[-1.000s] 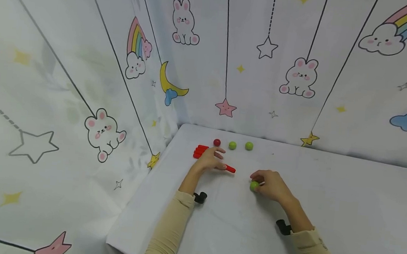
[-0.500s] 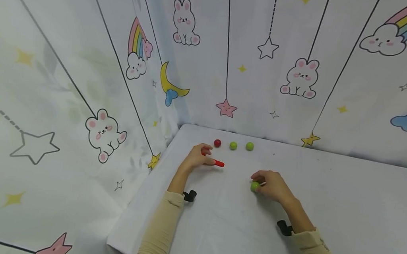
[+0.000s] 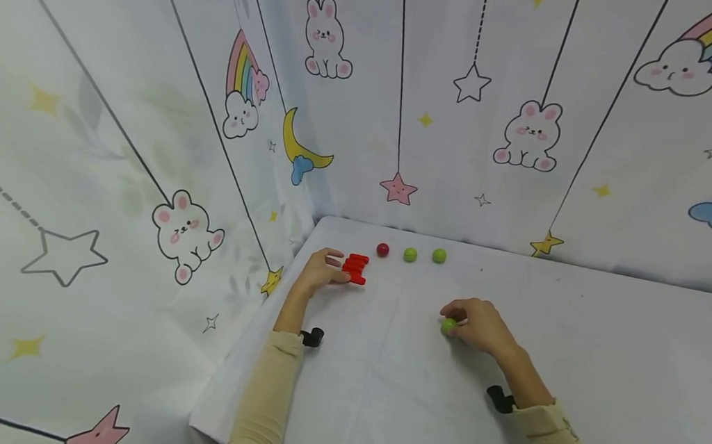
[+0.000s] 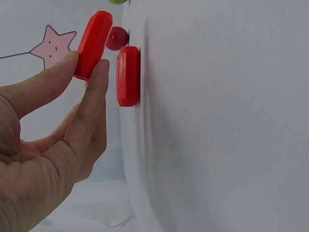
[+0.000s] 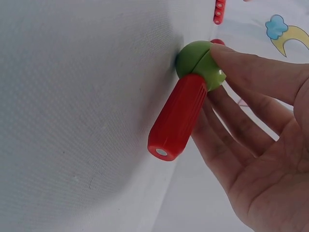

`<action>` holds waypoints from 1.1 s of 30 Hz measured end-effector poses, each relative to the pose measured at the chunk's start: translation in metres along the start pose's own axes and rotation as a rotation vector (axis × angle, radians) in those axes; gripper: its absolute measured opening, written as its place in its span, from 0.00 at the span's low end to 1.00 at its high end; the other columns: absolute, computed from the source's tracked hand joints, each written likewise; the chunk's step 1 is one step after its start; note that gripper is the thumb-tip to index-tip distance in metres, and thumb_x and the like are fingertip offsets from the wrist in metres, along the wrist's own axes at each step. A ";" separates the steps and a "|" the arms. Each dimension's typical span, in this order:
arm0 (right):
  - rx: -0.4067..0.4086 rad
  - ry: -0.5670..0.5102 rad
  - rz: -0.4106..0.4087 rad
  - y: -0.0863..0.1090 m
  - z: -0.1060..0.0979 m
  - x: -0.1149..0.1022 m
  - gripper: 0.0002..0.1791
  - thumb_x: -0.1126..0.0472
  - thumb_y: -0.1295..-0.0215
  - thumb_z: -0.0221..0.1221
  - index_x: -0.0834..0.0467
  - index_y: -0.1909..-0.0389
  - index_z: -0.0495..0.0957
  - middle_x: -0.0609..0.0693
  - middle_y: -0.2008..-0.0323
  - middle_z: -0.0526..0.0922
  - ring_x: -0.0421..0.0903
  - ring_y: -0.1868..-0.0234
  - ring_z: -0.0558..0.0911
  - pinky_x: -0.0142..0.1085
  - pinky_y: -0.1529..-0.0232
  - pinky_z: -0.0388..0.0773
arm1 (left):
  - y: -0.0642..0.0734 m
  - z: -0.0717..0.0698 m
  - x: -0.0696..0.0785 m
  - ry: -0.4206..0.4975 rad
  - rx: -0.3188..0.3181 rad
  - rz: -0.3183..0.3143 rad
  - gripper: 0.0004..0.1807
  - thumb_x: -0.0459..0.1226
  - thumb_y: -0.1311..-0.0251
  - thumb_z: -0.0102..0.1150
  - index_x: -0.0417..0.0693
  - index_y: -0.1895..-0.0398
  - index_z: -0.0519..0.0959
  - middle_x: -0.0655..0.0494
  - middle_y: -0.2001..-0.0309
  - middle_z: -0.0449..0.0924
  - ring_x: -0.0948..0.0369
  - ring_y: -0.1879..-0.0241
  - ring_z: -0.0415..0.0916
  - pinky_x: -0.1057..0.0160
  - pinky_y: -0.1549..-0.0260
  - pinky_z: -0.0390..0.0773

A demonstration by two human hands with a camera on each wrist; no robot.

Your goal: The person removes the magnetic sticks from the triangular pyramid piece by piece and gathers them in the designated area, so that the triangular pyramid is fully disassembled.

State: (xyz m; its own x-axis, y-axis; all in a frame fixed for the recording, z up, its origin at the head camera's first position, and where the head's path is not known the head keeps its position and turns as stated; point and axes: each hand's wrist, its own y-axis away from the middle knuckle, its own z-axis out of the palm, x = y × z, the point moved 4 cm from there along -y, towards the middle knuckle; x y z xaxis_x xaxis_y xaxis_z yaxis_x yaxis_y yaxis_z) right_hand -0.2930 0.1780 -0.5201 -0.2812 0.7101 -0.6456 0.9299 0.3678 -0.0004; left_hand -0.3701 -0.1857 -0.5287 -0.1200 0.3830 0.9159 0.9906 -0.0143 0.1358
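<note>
My left hand (image 3: 321, 269) pinches a red magnetic rod (image 4: 93, 44) between thumb and finger. In the left wrist view that rod is tilted and apart from another red rod (image 4: 128, 76) lying on the table. The head view has the hand at the left end of a small row of red rods (image 3: 355, 265). Nearer the middle, my right hand (image 3: 479, 326) holds a green ball (image 5: 200, 65) between thumb and fingers, low over the white tabletop. A red rod (image 5: 177, 118) with a metal disc in its end is joined to this ball and points away from the palm.
Behind the rods, a red ball (image 3: 382, 250) and two green balls, the left one (image 3: 410, 254) and the right one (image 3: 439, 255), stand in a line near the table's back edge. Printed white curtains (image 3: 363, 132) hang behind and left of the white table (image 3: 380, 391).
My left hand has moved left with the pinched red rod, from right of the row to its left side, uncovering the other rods. My right hand stays in place with the green ball.
</note>
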 end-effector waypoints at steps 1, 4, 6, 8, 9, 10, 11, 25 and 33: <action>0.001 0.003 -0.003 0.000 0.000 0.000 0.18 0.72 0.45 0.72 0.62 0.51 0.87 0.54 0.57 0.90 0.53 0.53 0.87 0.49 0.53 0.84 | -0.001 -0.002 -0.001 -0.002 0.009 -0.001 0.35 0.31 0.42 0.75 0.39 0.30 0.73 0.35 0.38 0.76 0.46 0.47 0.78 0.52 0.48 0.82; 0.004 0.006 0.006 -0.001 -0.001 0.002 0.18 0.71 0.45 0.73 0.61 0.52 0.87 0.53 0.57 0.90 0.53 0.53 0.87 0.50 0.52 0.83 | -0.004 -0.008 -0.004 -0.014 0.028 -0.019 0.35 0.31 0.42 0.75 0.39 0.31 0.73 0.36 0.39 0.77 0.47 0.50 0.79 0.52 0.48 0.82; 0.000 0.008 0.000 -0.001 -0.001 0.003 0.18 0.71 0.45 0.73 0.61 0.52 0.87 0.53 0.57 0.90 0.53 0.53 0.87 0.50 0.53 0.83 | -0.007 -0.010 -0.006 -0.003 0.027 -0.040 0.35 0.30 0.42 0.74 0.39 0.31 0.73 0.36 0.39 0.76 0.47 0.50 0.80 0.53 0.49 0.82; 0.000 0.006 0.002 -0.001 0.000 0.003 0.18 0.71 0.46 0.73 0.61 0.52 0.87 0.53 0.57 0.90 0.52 0.53 0.87 0.49 0.53 0.83 | -0.009 -0.011 -0.009 0.004 0.021 -0.061 0.34 0.30 0.41 0.74 0.39 0.31 0.73 0.36 0.39 0.76 0.48 0.50 0.80 0.55 0.49 0.82; -0.001 0.004 0.001 -0.001 0.000 0.003 0.18 0.71 0.46 0.73 0.61 0.52 0.87 0.53 0.58 0.90 0.52 0.54 0.87 0.49 0.54 0.83 | -0.010 -0.012 -0.010 0.006 0.021 -0.070 0.34 0.30 0.41 0.74 0.39 0.31 0.73 0.37 0.39 0.77 0.48 0.50 0.80 0.55 0.49 0.82; -0.001 0.002 0.002 -0.001 0.000 0.004 0.18 0.71 0.46 0.73 0.61 0.52 0.87 0.53 0.58 0.90 0.52 0.54 0.87 0.48 0.54 0.83 | -0.011 -0.012 -0.012 0.006 0.021 -0.078 0.34 0.30 0.41 0.74 0.39 0.31 0.73 0.37 0.38 0.77 0.49 0.50 0.79 0.56 0.49 0.82; -0.003 0.001 0.003 -0.001 0.000 0.004 0.18 0.70 0.46 0.73 0.61 0.52 0.88 0.52 0.58 0.90 0.51 0.54 0.87 0.47 0.55 0.83 | -0.011 -0.013 -0.013 0.002 0.023 -0.086 0.34 0.30 0.41 0.74 0.39 0.31 0.73 0.37 0.39 0.77 0.49 0.50 0.79 0.57 0.49 0.82; 0.010 -0.012 0.051 0.001 -0.001 0.008 0.12 0.65 0.43 0.75 0.57 0.58 0.89 0.49 0.62 0.88 0.49 0.59 0.86 0.47 0.57 0.83 | -0.018 -0.009 -0.023 -0.060 0.084 -0.093 0.31 0.31 0.44 0.76 0.38 0.36 0.77 0.38 0.43 0.79 0.50 0.50 0.77 0.58 0.52 0.80; 0.050 0.009 0.102 0.000 -0.001 0.012 0.12 0.57 0.42 0.76 0.58 0.64 0.85 0.48 0.67 0.86 0.45 0.67 0.82 0.39 0.68 0.79 | -0.018 -0.005 -0.021 -0.087 0.128 -0.106 0.28 0.31 0.42 0.75 0.39 0.37 0.78 0.40 0.43 0.80 0.49 0.50 0.80 0.56 0.49 0.82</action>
State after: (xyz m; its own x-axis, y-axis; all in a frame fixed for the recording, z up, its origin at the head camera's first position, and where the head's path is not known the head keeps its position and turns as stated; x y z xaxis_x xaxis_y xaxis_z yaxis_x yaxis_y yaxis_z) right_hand -0.2961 0.1870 -0.5274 -0.1860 0.7478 -0.6373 0.9645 0.2626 0.0267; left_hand -0.3853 -0.1984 -0.5481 -0.2231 0.4549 0.8621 0.9737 0.1454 0.1752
